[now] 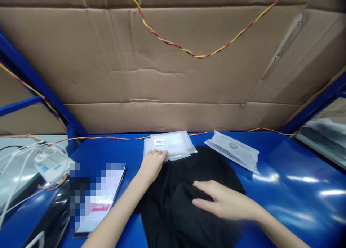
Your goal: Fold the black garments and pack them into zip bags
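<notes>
A crumpled black cloth (175, 204) lies on the blue table in front of me. My left hand (153, 165) is at its upper left edge, fingers curled over the near edge of a frosted plastic bag (175, 143) with a barcode label (159, 142); what its fingertips grip is hidden. On the right part of the cloth rests my right hand (216, 199), thumb and forefinger apart, the other fingers partly hidden. A second frosted bag (234, 151) with grey print lies beyond the cloth to the right.
A phone-like screen (108, 201), partly pixelated, lies left of my left forearm. Further left are a black plastic packet (51, 212), white cables and a white box (52, 165). Cardboard (173, 79) stands behind the table (283, 190). Clear bags (327, 140) are stacked far right.
</notes>
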The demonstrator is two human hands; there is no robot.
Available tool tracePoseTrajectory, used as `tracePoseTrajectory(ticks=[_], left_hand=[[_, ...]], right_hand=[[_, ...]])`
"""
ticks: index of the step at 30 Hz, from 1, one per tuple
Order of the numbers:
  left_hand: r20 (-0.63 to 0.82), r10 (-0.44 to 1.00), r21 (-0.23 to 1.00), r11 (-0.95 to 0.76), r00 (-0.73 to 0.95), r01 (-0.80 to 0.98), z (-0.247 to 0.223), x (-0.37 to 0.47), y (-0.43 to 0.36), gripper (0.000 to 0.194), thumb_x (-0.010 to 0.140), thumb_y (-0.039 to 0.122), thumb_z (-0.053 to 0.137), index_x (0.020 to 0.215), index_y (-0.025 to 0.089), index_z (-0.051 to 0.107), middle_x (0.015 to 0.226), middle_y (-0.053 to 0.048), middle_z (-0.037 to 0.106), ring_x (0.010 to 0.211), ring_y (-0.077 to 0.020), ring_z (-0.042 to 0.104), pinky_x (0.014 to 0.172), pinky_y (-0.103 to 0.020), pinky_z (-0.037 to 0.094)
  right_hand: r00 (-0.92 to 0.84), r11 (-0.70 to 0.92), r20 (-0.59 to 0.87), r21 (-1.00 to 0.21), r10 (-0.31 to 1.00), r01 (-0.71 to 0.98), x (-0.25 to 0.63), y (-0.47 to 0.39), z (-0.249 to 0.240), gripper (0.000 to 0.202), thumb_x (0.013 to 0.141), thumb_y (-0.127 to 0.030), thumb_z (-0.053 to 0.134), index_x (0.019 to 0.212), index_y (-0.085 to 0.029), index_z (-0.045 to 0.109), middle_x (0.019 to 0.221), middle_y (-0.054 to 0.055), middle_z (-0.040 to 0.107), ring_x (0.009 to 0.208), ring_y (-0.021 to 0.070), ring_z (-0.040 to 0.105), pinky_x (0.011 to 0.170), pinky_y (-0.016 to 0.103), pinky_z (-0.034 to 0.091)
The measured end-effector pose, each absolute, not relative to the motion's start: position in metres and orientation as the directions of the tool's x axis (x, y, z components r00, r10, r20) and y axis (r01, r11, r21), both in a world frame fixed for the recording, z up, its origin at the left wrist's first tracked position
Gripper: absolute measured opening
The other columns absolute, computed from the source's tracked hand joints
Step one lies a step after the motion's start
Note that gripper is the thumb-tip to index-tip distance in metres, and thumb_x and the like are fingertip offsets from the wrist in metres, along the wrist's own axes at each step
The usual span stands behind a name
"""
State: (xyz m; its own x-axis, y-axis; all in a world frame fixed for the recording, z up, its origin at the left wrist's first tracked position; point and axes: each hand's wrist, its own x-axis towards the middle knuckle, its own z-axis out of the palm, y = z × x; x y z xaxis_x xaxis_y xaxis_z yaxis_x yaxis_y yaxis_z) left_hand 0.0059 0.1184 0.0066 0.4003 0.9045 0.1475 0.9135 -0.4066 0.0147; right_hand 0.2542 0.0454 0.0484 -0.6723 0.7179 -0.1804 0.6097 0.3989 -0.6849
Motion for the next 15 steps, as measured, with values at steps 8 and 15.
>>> tracePoseTrajectory(ticks=[8,15], left_hand=[[0.32,0.89,0.001,-0.342,0.324,0.94,0.027,0.0,0.111,0.039,0.092,0.006,0.031,0.123,0.017,0.052,0.103,-0.011,0.068,0.094,-0.0242,0.064,0.079,-0.033,0.048],[0.561,0.745,0.048,-0.465,0.362,0.884,0.047,-0.003,0.063,0.043,0.088,0.002,0.033,0.118,0.017,0.06,0.129,-0.008,0.061,0.119,-0.0244,0.056,0.098,-0.041,0.046]], right_hand=[[-0.674,0.456,-0.168,-0.618,0.719,0.641,0.26,0.046,0.04,0.019,0.09,-0.036,0.054,0.095,-0.019,0.062,0.093,0.004,0.066,0.085,0.0191,0.06,0.077,0.03,0.046],[-0.783,0.562,-0.016,-0.688,0.622,0.46,0.259,0.04,0.074,0.017,0.095,-0.022,0.044,0.089,-0.021,0.06,0.089,0.001,0.063,0.084,0.0165,0.058,0.08,0.029,0.046]])
